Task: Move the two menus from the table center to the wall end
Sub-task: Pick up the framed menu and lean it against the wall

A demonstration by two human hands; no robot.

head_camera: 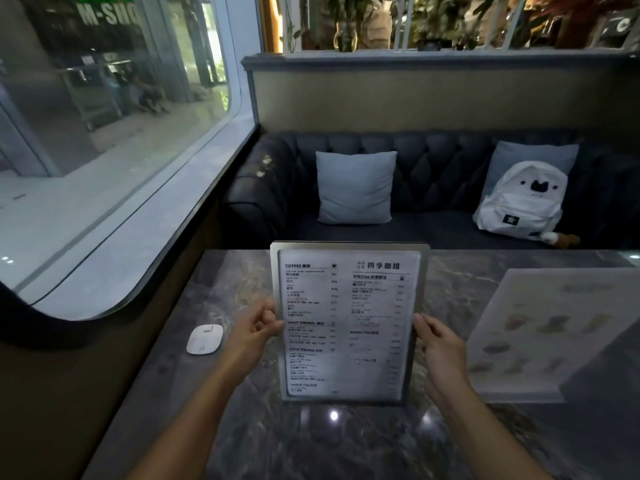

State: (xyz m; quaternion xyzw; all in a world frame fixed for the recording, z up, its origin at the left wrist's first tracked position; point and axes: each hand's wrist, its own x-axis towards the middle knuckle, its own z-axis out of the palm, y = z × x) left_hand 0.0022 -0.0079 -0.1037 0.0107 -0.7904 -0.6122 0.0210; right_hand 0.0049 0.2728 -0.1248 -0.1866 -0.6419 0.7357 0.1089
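Observation:
A black-and-white drinks menu (346, 320) in a clear frame is held upright above the dark marble table (311, 441), facing me. My left hand (251, 332) grips its left edge at mid height. Gripping the right edge is my right hand (440, 348). A second menu (550, 334), pale with pictures of drinks, lies flat on the table to the right, untouched.
A small white call-button device (205, 339) sits on the table near the left edge, beside the window wall (104, 188). Beyond the table is a dark sofa (433, 168) with a grey cushion (355, 187) and a white backpack (523, 202).

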